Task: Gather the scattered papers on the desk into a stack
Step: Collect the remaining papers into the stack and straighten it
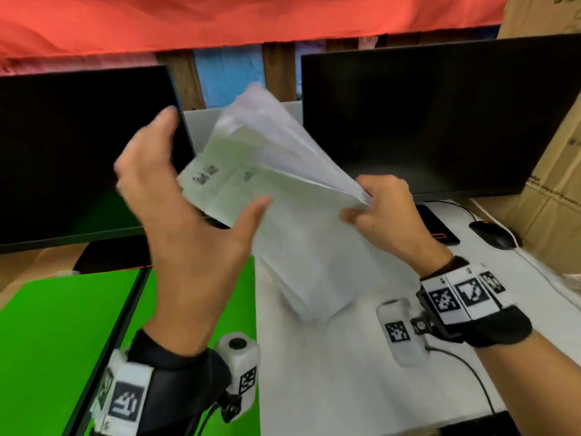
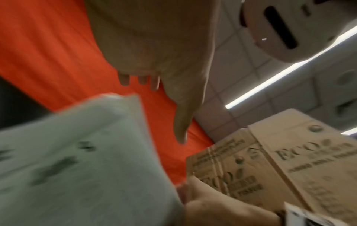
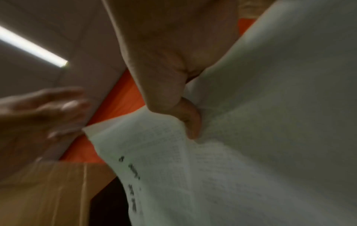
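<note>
A bundle of white printed papers hangs in the air above the white desk, fanned and blurred. My right hand pinches the bundle at its right edge; in the right wrist view the thumb presses into the sheets. My left hand is raised to the left of the papers, fingers spread and straight, thumb near the sheets' lower left edge. In the left wrist view the papers lie below the spread left hand, apart from it.
Two dark monitors stand behind the papers. A green mat covers the desk's left side. A black mouse and a dark pad lie at the right, next to cardboard boxes. Red cloth hangs above.
</note>
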### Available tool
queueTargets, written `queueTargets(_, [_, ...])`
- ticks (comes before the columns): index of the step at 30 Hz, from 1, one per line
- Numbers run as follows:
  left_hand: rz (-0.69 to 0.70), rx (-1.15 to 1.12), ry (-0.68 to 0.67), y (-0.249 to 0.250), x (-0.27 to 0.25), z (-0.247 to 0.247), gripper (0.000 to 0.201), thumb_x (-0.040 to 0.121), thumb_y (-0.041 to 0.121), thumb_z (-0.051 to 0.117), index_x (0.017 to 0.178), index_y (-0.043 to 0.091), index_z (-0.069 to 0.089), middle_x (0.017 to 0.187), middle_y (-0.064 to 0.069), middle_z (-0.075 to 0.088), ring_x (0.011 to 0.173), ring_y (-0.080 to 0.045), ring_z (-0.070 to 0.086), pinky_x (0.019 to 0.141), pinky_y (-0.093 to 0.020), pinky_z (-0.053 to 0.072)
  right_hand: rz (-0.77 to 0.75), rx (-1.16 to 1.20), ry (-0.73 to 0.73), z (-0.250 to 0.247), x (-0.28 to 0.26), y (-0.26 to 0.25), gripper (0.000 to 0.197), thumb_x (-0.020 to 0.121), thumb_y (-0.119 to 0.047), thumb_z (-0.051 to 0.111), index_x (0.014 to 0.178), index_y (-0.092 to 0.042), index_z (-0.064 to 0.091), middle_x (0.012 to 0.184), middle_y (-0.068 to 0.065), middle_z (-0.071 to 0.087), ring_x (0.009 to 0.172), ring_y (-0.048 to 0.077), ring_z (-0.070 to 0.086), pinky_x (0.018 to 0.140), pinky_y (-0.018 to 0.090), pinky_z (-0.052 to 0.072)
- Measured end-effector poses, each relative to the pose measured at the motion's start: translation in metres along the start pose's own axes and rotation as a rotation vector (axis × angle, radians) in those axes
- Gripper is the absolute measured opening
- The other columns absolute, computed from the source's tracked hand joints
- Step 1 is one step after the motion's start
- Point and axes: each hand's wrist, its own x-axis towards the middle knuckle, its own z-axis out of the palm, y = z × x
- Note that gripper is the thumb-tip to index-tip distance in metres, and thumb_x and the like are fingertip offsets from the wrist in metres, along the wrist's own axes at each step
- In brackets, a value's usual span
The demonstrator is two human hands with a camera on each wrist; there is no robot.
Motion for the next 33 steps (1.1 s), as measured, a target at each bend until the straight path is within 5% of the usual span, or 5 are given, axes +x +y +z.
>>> queueTargets(9, [0.138,0.602,-0.822,0.008,0.022,0.029,0.065,0.082,0.048,0.067,0.135,0.021,0.041,0.13,-0.003,0.055,0.125,-0.027,0.05,0.103,-0.049,0.035,-0.618,-0.587,-0.077,-0.002,0.012,-0.085,0.019,0.062,-0.009,0.071,0.08,-0.014,0.067,0.069,0.009,0.064,0.063,0.032,0.061,0.06,0.031,0.029])
queueTargets(14, [-0.003,0.534,-0.75,-0.007,0.013,0.033,0.017,0.093,0.033,0.057,0.107,0.023,0.06,0.076,0.004,0.041,0.076,-0.027,0.047,0.066,-0.032,0.03,-0.695,-0.63,-0.075,0.005,0.009,-0.092,0.025,0.049,0.0,0.079,0.06,-0.014,0.062,0.048,0.007,0.056,0.045,0.027,0.055,0.069,0.043,0.044])
queueTargets(19, [-0.234,0.229,-0.633,-0.039,0.009,0.025,0.011,0.088,0.03,0.067,0.091,0.02,0.071,0.072,-0.002,0.064,0.073,-0.031,0.06,0.064,-0.038,0.049,-0.4,-0.711,0.222,-0.022,0.016,-0.075,0.086,0.061,-0.046,0.08,0.136,-0.022,0.046,0.131,0.01,0.053,0.127,0.032,0.045,0.109,0.066,0.013])
queueTargets(25, [-0.588,-0.575,-0.398,-0.058,0.006,0.001,0.01,0.084,0.009,0.07,0.086,0.019,0.072,0.08,0.01,0.076,0.073,-0.005,0.072,0.06,-0.018,0.054,0.131,0.401,0.275,-0.019,-0.009,-0.012,0.137,0.048,-0.057,0.089,0.153,-0.028,0.007,0.156,0.0,0.022,0.142,0.016,0.026,0.114,0.049,0.031])
queueTargets(33, [-0.818,-0.686,-0.253,-0.069,-0.039,0.019,0.013,0.078,0.014,0.073,0.091,0.015,0.071,0.087,0.004,0.077,0.084,-0.017,0.074,0.071,-0.03,0.057,0.276,0.919,-0.121,0.014,-0.045,-0.004,0.032,0.074,-0.014,0.076,0.104,-0.02,0.066,0.101,-0.002,0.075,0.096,0.017,0.072,0.08,0.032,0.059])
